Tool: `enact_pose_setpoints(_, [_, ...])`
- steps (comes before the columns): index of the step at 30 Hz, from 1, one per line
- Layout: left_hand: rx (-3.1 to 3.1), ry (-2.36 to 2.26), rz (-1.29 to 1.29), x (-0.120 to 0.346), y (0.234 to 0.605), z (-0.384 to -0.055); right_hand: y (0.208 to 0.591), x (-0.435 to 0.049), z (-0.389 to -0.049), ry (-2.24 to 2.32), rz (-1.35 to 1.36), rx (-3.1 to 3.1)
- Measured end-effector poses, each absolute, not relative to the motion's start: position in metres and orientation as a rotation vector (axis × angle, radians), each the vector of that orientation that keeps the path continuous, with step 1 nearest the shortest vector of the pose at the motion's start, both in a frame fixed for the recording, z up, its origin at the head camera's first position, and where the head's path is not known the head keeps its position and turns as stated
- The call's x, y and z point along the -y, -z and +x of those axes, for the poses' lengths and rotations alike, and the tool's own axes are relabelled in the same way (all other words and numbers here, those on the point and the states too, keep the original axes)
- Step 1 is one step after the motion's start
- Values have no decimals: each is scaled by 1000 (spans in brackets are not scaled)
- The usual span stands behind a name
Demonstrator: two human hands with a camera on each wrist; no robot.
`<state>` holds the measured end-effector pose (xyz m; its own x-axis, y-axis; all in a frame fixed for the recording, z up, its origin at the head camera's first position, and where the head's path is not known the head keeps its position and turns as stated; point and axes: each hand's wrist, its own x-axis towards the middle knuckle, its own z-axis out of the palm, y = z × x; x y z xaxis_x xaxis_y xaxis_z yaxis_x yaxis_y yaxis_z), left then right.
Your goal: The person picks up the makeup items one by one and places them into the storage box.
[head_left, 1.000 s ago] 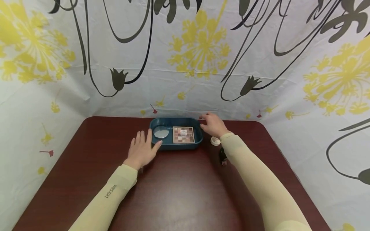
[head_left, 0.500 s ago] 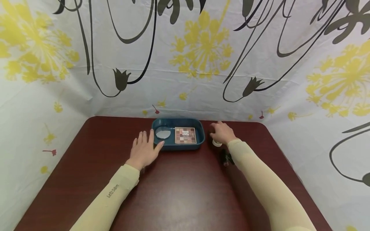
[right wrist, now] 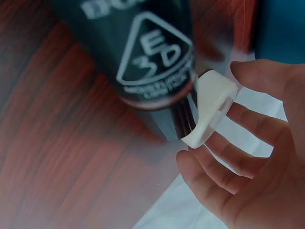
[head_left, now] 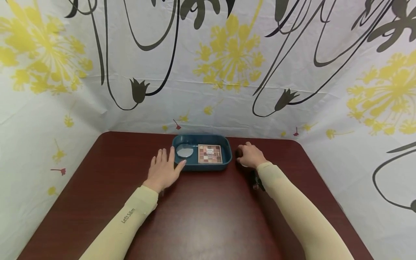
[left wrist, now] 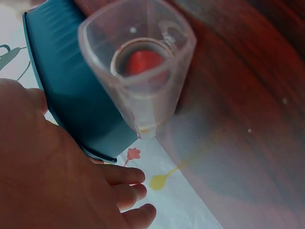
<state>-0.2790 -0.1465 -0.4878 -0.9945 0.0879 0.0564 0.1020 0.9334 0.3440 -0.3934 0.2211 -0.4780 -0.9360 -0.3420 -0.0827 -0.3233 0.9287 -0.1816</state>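
Observation:
My left hand (head_left: 161,172) lies flat with fingers spread, its index finger and thumb right at the left end of a teal tray (head_left: 201,168). In the left wrist view, a clear, cup-like case (left wrist: 138,105) with something red inside stands close beside that tray. My right hand (head_left: 251,156) is bent over a small round white container (right wrist: 214,98), mostly hidden from the head camera. The right wrist view shows thumb and loosely curved fingers around the container, without a plain pinch. A black lipstick tube (right wrist: 147,57) with printed white lettering lies near the wrist.
Inside the tray are a makeup palette (head_left: 209,154) with many coloured squares and a pale round disc (head_left: 185,151). The dark red-brown table (head_left: 204,216) meets a white cloth wall (head_left: 182,97) printed with flowers close behind the tray.
My right hand has moved from the tray's right edge toward me and rightward, down over the white container. The left hand stays at the tray; the whole head view has shifted slightly.

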Motion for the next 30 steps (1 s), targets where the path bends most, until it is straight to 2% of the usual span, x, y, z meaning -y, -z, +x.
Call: enact_pose_setpoints(30, [3057,541,-153,146,487,-279,478,-224,-388,228,-556,-2905])
